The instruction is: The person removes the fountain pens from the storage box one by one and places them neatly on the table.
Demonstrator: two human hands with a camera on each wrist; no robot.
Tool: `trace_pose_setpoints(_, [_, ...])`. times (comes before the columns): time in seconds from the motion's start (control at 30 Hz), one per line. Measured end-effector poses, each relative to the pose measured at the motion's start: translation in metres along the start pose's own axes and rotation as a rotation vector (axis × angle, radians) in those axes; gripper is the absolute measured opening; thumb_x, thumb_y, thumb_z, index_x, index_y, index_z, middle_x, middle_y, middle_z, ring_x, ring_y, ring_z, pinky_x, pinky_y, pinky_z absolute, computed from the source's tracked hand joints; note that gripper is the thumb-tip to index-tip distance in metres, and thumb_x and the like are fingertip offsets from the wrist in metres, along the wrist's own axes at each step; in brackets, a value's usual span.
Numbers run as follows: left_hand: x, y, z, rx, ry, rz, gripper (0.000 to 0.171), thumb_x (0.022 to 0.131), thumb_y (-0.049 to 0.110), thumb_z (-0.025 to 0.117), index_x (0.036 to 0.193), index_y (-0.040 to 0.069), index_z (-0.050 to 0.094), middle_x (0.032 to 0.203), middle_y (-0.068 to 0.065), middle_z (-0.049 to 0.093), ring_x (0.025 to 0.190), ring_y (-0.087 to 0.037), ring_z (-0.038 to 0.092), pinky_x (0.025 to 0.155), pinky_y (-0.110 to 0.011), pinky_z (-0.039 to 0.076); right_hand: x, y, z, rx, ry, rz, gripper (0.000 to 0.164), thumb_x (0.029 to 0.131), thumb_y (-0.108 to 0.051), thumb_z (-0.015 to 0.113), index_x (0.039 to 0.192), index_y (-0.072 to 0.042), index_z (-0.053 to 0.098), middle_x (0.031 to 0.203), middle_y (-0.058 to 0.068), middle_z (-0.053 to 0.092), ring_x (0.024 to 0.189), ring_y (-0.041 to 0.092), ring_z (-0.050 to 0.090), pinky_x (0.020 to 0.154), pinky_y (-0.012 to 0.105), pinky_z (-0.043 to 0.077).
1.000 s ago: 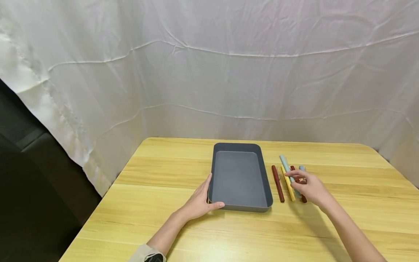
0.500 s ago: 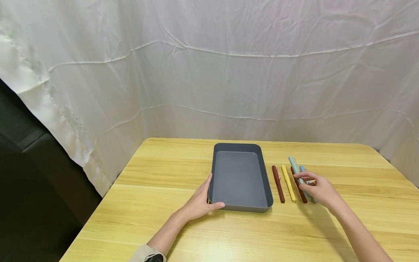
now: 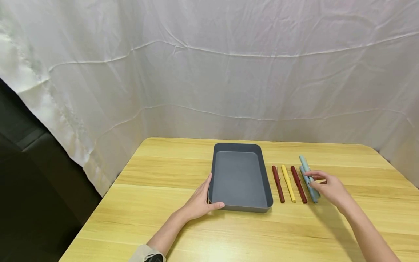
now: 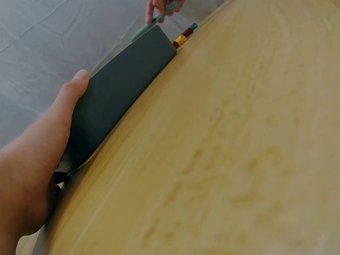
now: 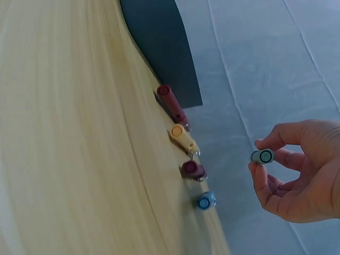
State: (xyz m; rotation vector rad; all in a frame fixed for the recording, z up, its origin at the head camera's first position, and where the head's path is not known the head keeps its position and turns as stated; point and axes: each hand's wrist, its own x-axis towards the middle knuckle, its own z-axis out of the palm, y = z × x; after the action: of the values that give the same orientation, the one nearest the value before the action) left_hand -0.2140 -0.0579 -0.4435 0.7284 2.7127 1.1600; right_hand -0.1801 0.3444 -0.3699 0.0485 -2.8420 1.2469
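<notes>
In the head view my left hand [image 3: 197, 203] lies against the near-left corner of a grey rectangular tray [image 3: 240, 178], fingers straight along its left side and thumb at the front rim. The left wrist view shows that thumb reaching over the tray's wall [image 4: 117, 90]. My right hand [image 3: 328, 187] pinches a pale green pen [image 3: 304, 163] between thumb and fingertips. In the right wrist view this pen [image 5: 263, 156] is held raised above the table, end-on to the camera. A blue pen [image 3: 309, 189] lies on the table, partly overlapped by the green one.
Between tray and right hand, a dark red pen [image 3: 278, 183], a yellow pen [image 3: 288, 183] and another dark red pen [image 3: 298, 184] lie side by side with clips. White cloth [image 3: 248, 83] hangs behind the wooden table [image 3: 183, 171]. Something black [image 3: 36, 174] stands at left.
My right hand has moved right with the pale green pen, passing from over the yellow pen to over the blue one, uncovering the second dark red pen. The left hand and tray stay put.
</notes>
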Motion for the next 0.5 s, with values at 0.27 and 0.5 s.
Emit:
trace_pose_setpoints(0.27, [0.001, 0.0, 0.0, -0.003, 0.0, 0.003, 0.102, 0.079, 0.058, 0.06, 0.149, 0.02, -0.004, 0.151, -0.009, 0.008, 0.135, -0.032, 0.013, 0.103, -0.053, 0.019, 0.004, 0.016, -0.004, -0.018, -0.011, 0.011, 0.038, 0.094, -0.014, 0.05, 0.124, 0.008, 0.047, 0.12, 0.038, 0.042, 0.101, 0.05, 0.047, 0.068, 0.045, 0.047])
trace_pose_setpoints(0.5, [0.0, 0.0, 0.0, -0.002, -0.005, -0.002, 0.102, 0.079, 0.057, 0.061, 0.149, 0.019, -0.003, 0.151, -0.01, 0.009, 0.135, -0.031, 0.014, 0.102, -0.053, 0.019, 0.005, 0.029, -0.004, -0.007, -0.008, 0.041, 0.039, 0.093, -0.013, 0.051, 0.124, 0.011, 0.046, 0.12, 0.039, 0.04, 0.102, 0.051, 0.045, 0.072, 0.049, 0.045])
